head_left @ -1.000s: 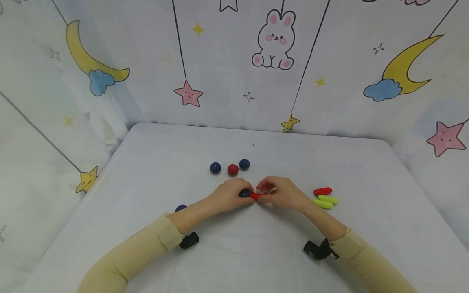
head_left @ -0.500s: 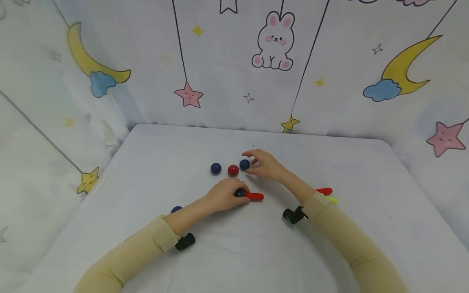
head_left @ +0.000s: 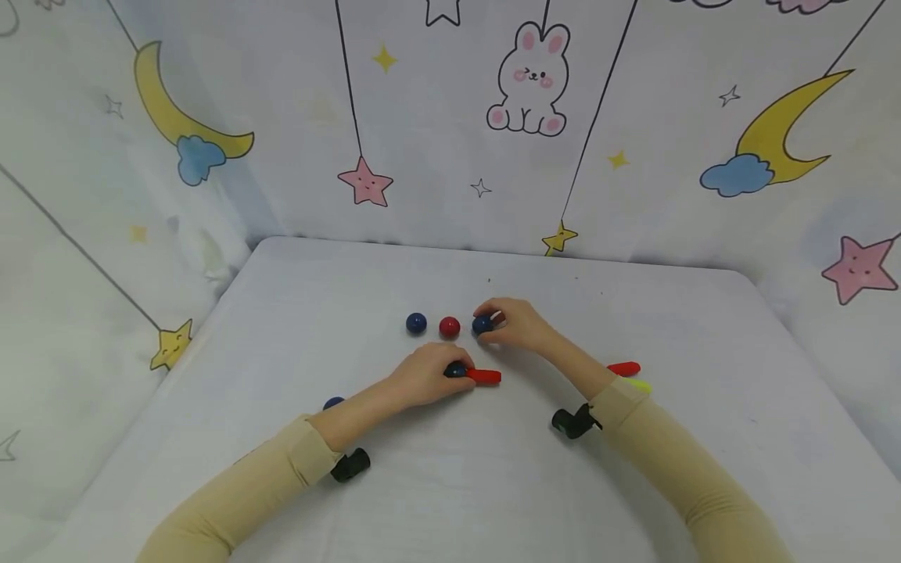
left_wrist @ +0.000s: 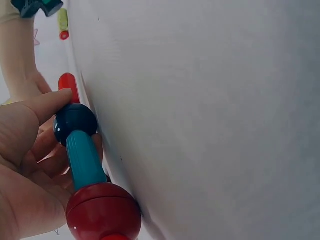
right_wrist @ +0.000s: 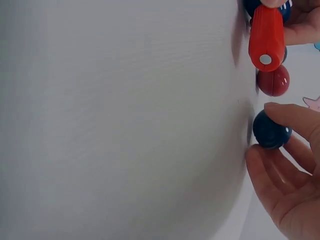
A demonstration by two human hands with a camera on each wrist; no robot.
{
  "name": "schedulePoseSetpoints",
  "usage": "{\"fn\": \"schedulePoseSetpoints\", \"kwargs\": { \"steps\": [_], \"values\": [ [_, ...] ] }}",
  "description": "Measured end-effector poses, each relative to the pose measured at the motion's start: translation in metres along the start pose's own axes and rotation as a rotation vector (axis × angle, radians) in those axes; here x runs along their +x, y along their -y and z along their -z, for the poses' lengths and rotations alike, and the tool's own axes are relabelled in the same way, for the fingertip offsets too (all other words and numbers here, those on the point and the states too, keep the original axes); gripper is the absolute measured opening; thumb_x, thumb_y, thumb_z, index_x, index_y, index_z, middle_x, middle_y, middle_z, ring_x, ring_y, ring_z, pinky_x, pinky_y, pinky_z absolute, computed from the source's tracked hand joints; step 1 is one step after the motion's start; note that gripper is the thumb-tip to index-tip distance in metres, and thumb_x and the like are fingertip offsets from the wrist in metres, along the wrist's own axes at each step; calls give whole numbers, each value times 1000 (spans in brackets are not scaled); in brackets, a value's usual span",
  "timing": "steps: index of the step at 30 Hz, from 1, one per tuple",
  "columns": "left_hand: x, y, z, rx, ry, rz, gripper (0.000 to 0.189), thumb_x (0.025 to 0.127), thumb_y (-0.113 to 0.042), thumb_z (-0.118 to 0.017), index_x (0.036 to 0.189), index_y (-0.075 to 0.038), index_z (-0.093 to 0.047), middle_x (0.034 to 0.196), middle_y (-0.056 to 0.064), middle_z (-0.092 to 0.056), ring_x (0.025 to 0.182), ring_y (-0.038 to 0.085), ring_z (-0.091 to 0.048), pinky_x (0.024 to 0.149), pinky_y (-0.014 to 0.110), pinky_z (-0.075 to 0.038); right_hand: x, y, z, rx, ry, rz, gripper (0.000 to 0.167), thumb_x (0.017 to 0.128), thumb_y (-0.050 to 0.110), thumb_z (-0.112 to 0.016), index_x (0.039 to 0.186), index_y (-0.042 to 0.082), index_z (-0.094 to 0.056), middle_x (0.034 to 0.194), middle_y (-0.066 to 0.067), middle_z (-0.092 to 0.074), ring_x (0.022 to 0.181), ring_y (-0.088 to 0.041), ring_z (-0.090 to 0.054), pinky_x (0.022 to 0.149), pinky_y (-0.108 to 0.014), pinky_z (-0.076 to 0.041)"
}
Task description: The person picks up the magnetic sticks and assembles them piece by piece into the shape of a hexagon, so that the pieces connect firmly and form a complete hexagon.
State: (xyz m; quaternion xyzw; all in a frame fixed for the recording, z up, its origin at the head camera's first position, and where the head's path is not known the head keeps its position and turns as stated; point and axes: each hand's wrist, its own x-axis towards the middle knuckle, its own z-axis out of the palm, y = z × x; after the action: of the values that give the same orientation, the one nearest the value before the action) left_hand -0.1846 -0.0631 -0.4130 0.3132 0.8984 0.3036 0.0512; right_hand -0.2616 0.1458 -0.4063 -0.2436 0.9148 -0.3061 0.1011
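My left hand (head_left: 425, 377) grips a dark blue ball (left_wrist: 75, 122) between thumb and fingers. A red stick (head_left: 486, 377) sticks out rightward from that ball. In the left wrist view a teal stick (left_wrist: 86, 157) joins its other side and ends in a red ball (left_wrist: 104, 212); the palm and forearm hide these in the head view. Farther back, my right hand (head_left: 522, 326) pinches another blue ball (right_wrist: 271, 129) between thumb and fingertips, close to the table top. The red stick's end, with a silvery disc, faces the right wrist camera, apart from this ball.
Behind my left hand lie a loose red ball (head_left: 450, 327) and a blue ball (head_left: 416, 323). Another blue ball (head_left: 334, 403) peeks out past the left forearm. Partly hidden by the right forearm are a red stick (head_left: 624, 368) and a yellow-green stick (head_left: 639, 385).
My right hand has left the red stick, reached back to the rightmost blue ball and pinched it, shifting it slightly right and nearer. My left hand has slid a little left with its joined pieces.
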Motion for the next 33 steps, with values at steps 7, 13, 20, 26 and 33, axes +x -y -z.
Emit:
{"fn": "schedulePoseSetpoints", "kwargs": {
  "steps": [7,13,20,26,33],
  "values": [
    [1,8,4,3,-31,23,19,87,-21,-74,102,-10,-71,94,0,-66,86,16,-56,81,33,-48,-40,-10,5,100,14,-100,37,85,20,-76,118,10,-63,117,-11,-62,104,-28,-59,81,-35,-54],
    [2,12,8,-5,-48,11,19,87,-20,-74,102,-8,-70,94,1,-66,84,16,-55,78,31,-48,-65,-11,4,132,9,-120,39,85,22,-77,119,10,-63,108,-7,-63,101,-26,-58,83,-36,-54],
    [3,10,10,-13,-15,26,19,89,-22,-73,103,-9,-70,96,1,-66,86,16,-56,79,31,-48,-71,-7,-3,179,-5,-100,38,84,20,-78,117,9,-63,104,-5,-64,98,-23,-61,85,-38,-53],
    [2,11,12,-10,-9,29,20,88,-22,-73,103,-8,-70,95,1,-66,85,16,-56,78,31,-48,-69,-3,-8,190,-4,-92,38,83,21,-79,116,8,-64,102,-4,-64,97,-23,-61,84,-37,-53],
    [5,5,15,68,8,68,27,87,-21,-75,109,-8,-69,104,3,-66,94,18,-57,84,34,-49,-68,-1,-10,201,18,-72,39,83,16,-79,118,7,-63,104,-4,-64,98,-22,-60,85,-35,-52]
  ]
}}
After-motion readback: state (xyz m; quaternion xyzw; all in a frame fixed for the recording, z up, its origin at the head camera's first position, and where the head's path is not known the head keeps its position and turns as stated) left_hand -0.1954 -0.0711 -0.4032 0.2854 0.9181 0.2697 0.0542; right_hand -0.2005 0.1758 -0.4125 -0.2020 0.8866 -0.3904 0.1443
